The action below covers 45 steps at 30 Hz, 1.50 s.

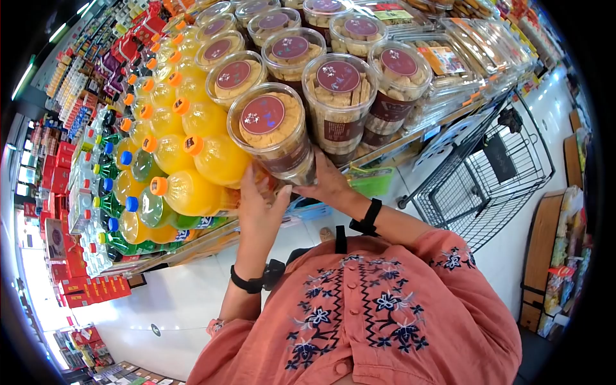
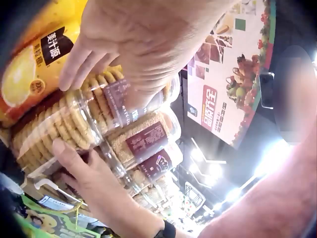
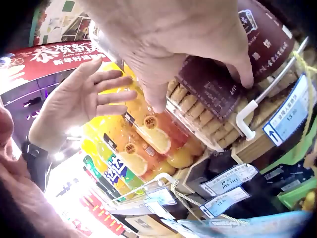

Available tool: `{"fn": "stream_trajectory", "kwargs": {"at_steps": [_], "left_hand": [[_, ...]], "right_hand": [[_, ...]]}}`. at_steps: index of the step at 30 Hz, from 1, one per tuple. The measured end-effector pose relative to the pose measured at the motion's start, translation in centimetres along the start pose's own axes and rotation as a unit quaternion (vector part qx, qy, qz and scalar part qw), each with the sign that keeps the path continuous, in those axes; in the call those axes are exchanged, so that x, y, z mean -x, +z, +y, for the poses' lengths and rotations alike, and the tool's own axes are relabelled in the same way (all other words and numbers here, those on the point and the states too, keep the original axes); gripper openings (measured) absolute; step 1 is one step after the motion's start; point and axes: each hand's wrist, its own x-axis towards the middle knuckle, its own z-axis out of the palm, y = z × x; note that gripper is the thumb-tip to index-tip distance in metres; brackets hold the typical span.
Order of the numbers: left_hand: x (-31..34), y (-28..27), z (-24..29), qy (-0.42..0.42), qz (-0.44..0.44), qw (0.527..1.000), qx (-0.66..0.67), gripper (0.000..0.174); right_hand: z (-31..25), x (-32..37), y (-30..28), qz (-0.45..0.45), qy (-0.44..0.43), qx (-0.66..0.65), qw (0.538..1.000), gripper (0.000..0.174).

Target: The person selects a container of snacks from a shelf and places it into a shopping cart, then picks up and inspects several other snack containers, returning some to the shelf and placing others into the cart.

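Note:
A clear round tub of cookies (image 1: 273, 122) with a maroon lid label stands at the front corner of the display, leaning slightly toward the person. My right hand (image 1: 330, 185) grips its lower part, the thumb in front and fingers reaching between it and the neighbouring tub (image 1: 338, 83). On the other side, my left hand (image 1: 262, 208) is held beside the tub and the orange juice bottles (image 1: 192, 192), palm toward the tub. The right wrist view shows this left hand (image 3: 89, 101) with its fingers spread and nearly straight. Stacked cookies (image 2: 54, 124) show through the tub's wall.
Several more cookie tubs (image 1: 289, 51) stand behind. Orange-capped juice bottles crowd the left, with green soda bottles (image 1: 109, 170) beyond. Flat clear boxes (image 1: 443, 77) lie to the right, near a black wire shopping cart (image 1: 487, 167). Price tags (image 3: 287, 114) line the shelf edge.

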Motion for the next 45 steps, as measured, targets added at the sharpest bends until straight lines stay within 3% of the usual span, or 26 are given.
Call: {"fn": "stream_trajectory", "kwargs": {"at_steps": [5,11,14,20,23,26,29,35,36,38,41,45], "left_hand": [[0.0,1.7,-0.1,0.090,0.036,0.995,-0.031,0.101],[-0.2,1.9,0.8,0.081,0.043,0.996,-0.016,0.106],[-0.5,1.8,-0.4,0.137,0.050,0.987,-0.073,0.108],[-0.4,2.5,-0.7,0.156,0.071,0.980,-0.104,0.107],[-0.3,2.8,0.0,0.116,0.055,0.992,-0.006,0.104],[-0.3,2.5,0.2,0.108,0.039,0.993,0.006,0.101],[0.0,2.6,-2.9,0.134,0.030,0.990,0.020,0.091],[-0.5,2.8,-3.5,0.042,-0.028,0.994,0.095,0.079],[-0.5,3.0,-3.5,0.045,-0.033,0.988,0.143,0.078],[-0.6,3.2,-3.6,0.062,-0.042,0.968,0.239,0.075],[-0.5,2.6,-4.3,-0.024,-0.101,0.963,0.248,0.073],[-0.8,3.2,-5.8,-0.005,-0.086,0.965,0.247,0.073]], "right_hand": [[0.2,-0.4,0.9,0.042,-0.036,-0.065,0.996,0.125],[0.6,-1.2,2.3,0.096,-0.043,-0.099,0.990,0.129],[1.2,-1.3,3.0,0.109,-0.035,-0.087,0.990,0.126],[1.7,-1.4,3.8,0.166,-0.091,-0.091,0.978,0.116],[1.7,-1.2,3.7,0.156,-0.074,-0.102,0.980,0.114],[1.7,-0.9,3.6,0.157,-0.079,-0.090,0.980,0.112],[2.0,-0.9,3.7,0.165,-0.094,-0.059,0.980,0.111],[0.7,-0.4,0.8,0.104,-0.101,-0.091,0.985,0.107],[-0.3,0.1,-0.3,0.078,-0.062,-0.078,0.992,0.103],[-0.4,0.3,-1.4,0.058,-0.092,-0.115,0.987,0.103],[-0.6,0.2,-2.3,0.039,-0.108,-0.140,0.984,0.105],[-1.5,0.3,-2.3,0.028,-0.099,-0.120,0.987,0.111]]}}
